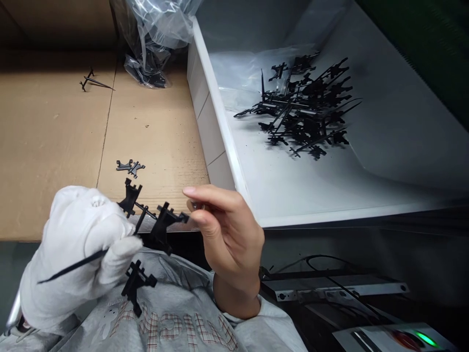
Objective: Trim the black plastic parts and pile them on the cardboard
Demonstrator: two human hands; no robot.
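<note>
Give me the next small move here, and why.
Probably swing the black frame across to the white tray and lay it on the pile of like frames. The gloved left hand grips its long stem, and the bare right hand has its fingers at the far end, so it looks steady enough to carry.

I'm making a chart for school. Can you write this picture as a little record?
left hand: left hand in a white glove, gripping a black frame
right hand: right hand, bare, pinching the frame's end
tray: white tray holding a pile of black frames
board: cardboard with small black pieces
bag: clear plastic bag behind the tray's corner
</note>
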